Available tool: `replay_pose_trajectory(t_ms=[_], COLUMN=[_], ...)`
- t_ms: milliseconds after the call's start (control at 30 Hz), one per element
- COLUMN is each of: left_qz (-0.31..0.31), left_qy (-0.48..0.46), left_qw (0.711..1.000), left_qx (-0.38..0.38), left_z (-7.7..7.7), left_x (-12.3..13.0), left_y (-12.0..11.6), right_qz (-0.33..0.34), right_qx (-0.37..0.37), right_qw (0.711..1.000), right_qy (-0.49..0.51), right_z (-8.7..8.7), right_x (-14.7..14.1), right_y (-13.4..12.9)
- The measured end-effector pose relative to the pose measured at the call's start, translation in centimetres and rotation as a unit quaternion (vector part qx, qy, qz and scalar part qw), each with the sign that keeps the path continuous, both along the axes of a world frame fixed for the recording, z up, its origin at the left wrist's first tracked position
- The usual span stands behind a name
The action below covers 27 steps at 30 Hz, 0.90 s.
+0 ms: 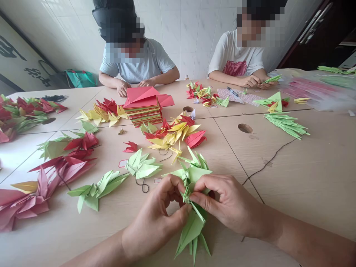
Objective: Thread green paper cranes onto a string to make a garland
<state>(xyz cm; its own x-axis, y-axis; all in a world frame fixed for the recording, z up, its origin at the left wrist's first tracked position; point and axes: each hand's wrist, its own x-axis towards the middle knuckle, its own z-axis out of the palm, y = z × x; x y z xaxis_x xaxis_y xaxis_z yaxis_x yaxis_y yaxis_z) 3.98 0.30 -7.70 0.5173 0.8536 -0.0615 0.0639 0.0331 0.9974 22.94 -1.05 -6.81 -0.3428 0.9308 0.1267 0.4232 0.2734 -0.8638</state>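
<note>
left hand [154, 217] — curled, pinching | right hand [229, 204] — curled, pinching

Pale wood table [280, 174]: paper cranes [169, 136], stacked origami paper [144, 113], pen [232, 91].

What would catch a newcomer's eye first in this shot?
The bare hands in the foreground come first: the left hand and right hand pinch a bunch of green paper cranes above the near table edge. Beyond them, a tall stack of folded paper rises mid-table, beside scattered red and yellow paper cranes.
</note>
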Motion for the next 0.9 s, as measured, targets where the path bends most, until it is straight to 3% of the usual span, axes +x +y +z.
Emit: replay_pose_trajectory(t_ms=[300, 567, 900], left_qz=[-0.012, -0.004, -0.002], left_qy=[0.025, 0.009, 0.003], left_qw=[0.999, 1.000, 1.000], left_qx=[0.042, 0.017, 0.012], left_z=[-0.22, 0.17, 0.03], left_x=[-0.07, 0.13, 0.12], left_y=[0.01, -0.12, -0.14], right_qz=[-0.010, -0.003, -0.003], right_qx=[0.016, 0.026, -0.011], right_qw=[1.000, 1.000, 1.000], right_qy=[0.005, 0.001, -0.009], right_z=[-0.06, 0.19, 0.16], right_x=[-0.22, -0.14, -0.10], right_y=[0.03, 0.06, 0.12])
